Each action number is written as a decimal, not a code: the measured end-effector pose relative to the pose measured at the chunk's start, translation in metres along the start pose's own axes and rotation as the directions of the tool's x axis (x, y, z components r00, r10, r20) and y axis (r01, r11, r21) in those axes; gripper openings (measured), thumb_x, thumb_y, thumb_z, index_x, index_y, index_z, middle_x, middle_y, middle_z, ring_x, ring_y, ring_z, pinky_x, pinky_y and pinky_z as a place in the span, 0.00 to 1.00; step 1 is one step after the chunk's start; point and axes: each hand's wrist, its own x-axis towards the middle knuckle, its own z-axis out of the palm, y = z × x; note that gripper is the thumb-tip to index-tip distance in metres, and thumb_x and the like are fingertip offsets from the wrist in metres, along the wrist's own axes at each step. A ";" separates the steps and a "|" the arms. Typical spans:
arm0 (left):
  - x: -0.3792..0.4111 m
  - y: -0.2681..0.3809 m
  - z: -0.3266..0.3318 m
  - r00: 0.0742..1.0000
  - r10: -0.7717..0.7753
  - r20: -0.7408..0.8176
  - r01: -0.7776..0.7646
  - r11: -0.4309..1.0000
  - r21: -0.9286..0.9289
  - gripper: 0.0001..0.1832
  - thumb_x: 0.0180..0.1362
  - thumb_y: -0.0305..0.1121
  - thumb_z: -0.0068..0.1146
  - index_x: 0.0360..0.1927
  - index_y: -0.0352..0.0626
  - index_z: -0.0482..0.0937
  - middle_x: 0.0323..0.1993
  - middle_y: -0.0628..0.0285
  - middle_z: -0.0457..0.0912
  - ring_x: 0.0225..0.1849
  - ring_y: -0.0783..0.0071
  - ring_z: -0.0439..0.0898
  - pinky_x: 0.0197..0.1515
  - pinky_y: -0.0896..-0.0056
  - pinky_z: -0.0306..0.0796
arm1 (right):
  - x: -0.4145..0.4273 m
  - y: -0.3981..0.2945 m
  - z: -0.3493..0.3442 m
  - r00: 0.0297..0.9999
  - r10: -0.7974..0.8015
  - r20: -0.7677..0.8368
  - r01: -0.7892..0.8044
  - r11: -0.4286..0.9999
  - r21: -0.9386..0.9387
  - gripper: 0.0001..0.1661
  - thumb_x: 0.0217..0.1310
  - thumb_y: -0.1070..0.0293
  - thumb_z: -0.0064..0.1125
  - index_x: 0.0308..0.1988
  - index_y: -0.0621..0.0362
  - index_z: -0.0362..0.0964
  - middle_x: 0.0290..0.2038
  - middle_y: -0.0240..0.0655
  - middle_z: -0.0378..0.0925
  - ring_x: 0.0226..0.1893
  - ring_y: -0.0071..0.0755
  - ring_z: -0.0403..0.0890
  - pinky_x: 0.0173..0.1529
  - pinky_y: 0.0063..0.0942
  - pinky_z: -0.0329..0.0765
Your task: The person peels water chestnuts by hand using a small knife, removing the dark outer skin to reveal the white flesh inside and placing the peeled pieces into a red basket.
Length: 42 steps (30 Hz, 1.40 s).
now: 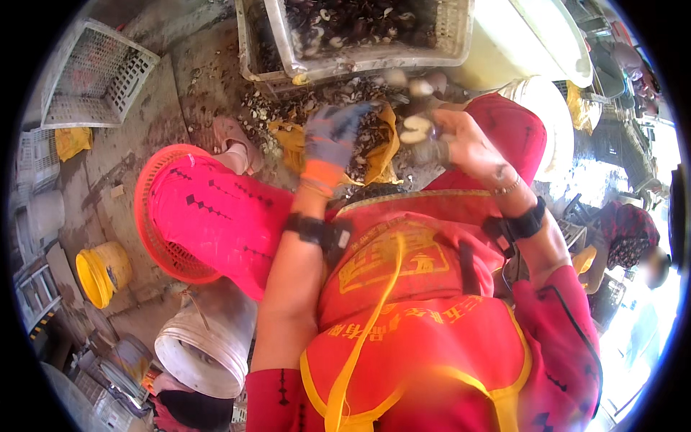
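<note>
My left hand (332, 132), in a grey glove with an orange cuff, is blurred above a yellow sack (386, 146). Its fingers point right, and whether they hold anything cannot be made out. My right hand (459, 129) is mostly bare, with grey covering near some fingers. It grips a pale, two-lobed piece (417, 129), possibly shellfish meat, just right of the sack. Dark shell fragments (361, 143) show within and around the sack. Beyond both hands, a white plastic crate (372, 66) holds dark shells and pale curled pieces. Blurred pale lumps (420, 87) appear near its front edge.
Another crate (248, 43) sits beneath the filled one. A large pale tub (580, 65) stands at right. Under my left leg is a red basket (143, 216). A white bucket (202, 351), a yellow bucket (94, 275) and a slatted crate (81, 110) lie leftward. A person (629, 232) is at far right.
</note>
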 end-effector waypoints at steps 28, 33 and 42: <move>-0.003 0.022 -0.001 0.961 -0.276 0.029 0.276 0.938 -0.209 0.13 0.57 0.25 0.52 0.46 0.41 0.79 0.41 0.66 0.80 0.38 0.83 0.75 0.42 0.82 0.68 | -0.005 0.000 0.010 0.995 -0.071 -0.067 0.076 0.995 0.072 0.29 0.48 0.67 0.67 0.51 0.61 0.68 0.37 0.31 0.78 0.37 0.19 0.74 0.42 0.23 0.72; -0.011 0.039 0.010 0.936 -0.235 0.264 0.322 0.874 -0.364 0.19 0.55 0.25 0.56 0.52 0.37 0.73 0.45 0.63 0.79 0.44 0.79 0.76 0.49 0.79 0.69 | 0.013 0.036 0.020 0.993 -0.067 -0.098 0.051 0.987 -0.153 0.30 0.50 0.75 0.65 0.55 0.60 0.64 0.38 0.27 0.76 0.37 0.16 0.73 0.42 0.20 0.73; -0.009 0.033 0.016 0.919 -0.252 0.304 0.375 0.800 -0.468 0.21 0.52 0.19 0.55 0.52 0.35 0.72 0.47 0.62 0.77 0.46 0.77 0.75 0.50 0.77 0.69 | 0.016 0.071 0.027 0.954 0.242 0.178 -0.273 0.451 0.850 0.20 0.60 0.51 0.53 0.44 0.54 0.70 0.29 0.31 0.75 0.16 0.15 0.65 0.15 0.13 0.56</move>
